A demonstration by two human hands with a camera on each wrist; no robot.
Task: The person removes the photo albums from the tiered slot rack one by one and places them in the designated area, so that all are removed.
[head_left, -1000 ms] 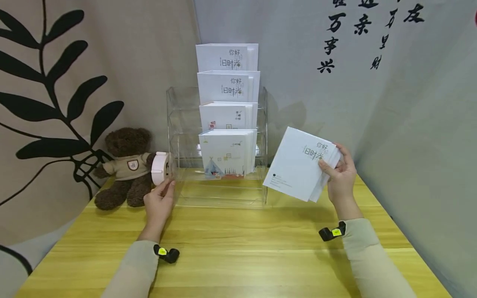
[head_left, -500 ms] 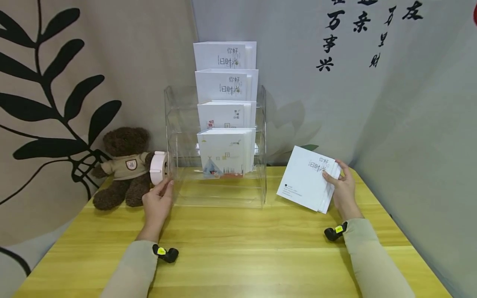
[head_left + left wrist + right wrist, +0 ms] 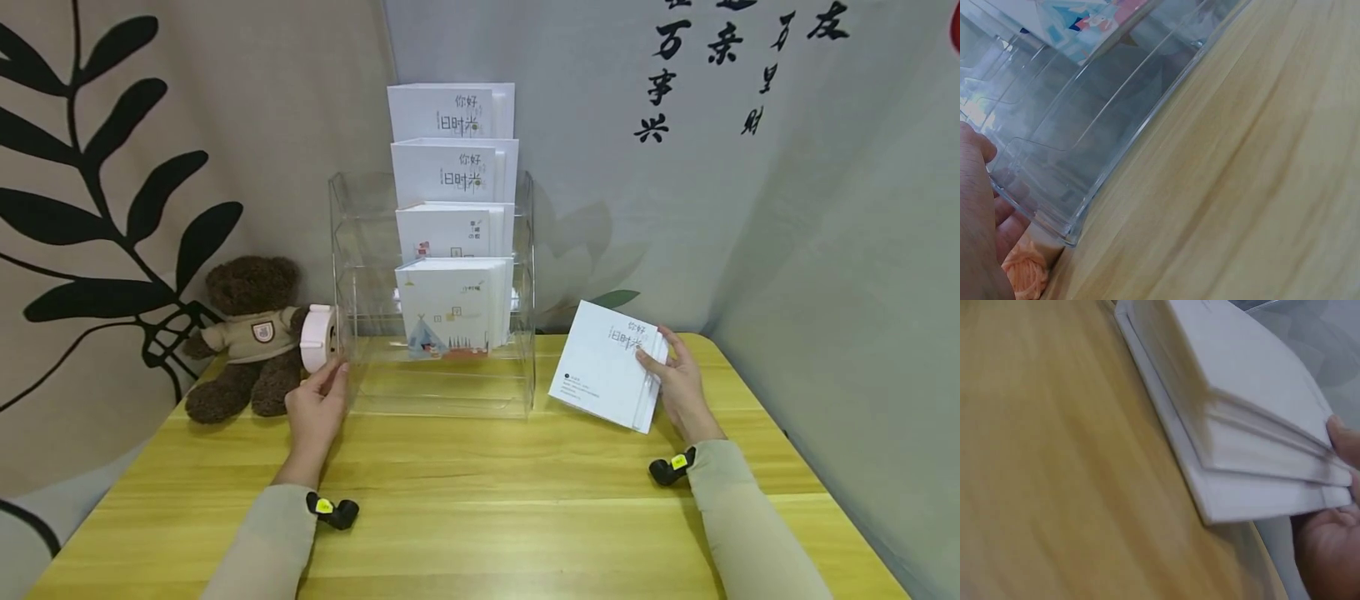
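Note:
My right hand [image 3: 682, 387] grips a small stack of white square books [image 3: 600, 367] by its right edge, thumb on the front cover. The stack leans back at a tilt, its lower edge at the table, right of a clear acrylic display rack [image 3: 442, 410]. In the right wrist view the books [image 3: 1260, 494] show as thick blocks lying one against another. My left hand [image 3: 318, 408] pinches the rack's left side wall, the thumb [image 3: 984, 149] inside and the fingers behind the clear panel. Several similar books [image 3: 450, 312] stand in the rack's stepped tiers.
A brown teddy bear [image 3: 258, 333] in a beige shirt sits left of the rack. Beside its arm is a pink round object [image 3: 318, 337]. The wooden table [image 3: 465, 508] ends at cloth-covered walls at the back and right. A green leaf shape [image 3: 617, 297] shows behind the held books.
My right hand has brought the books down to the table from a raised position, then slightly left. The left hand has stayed on the rack's side.

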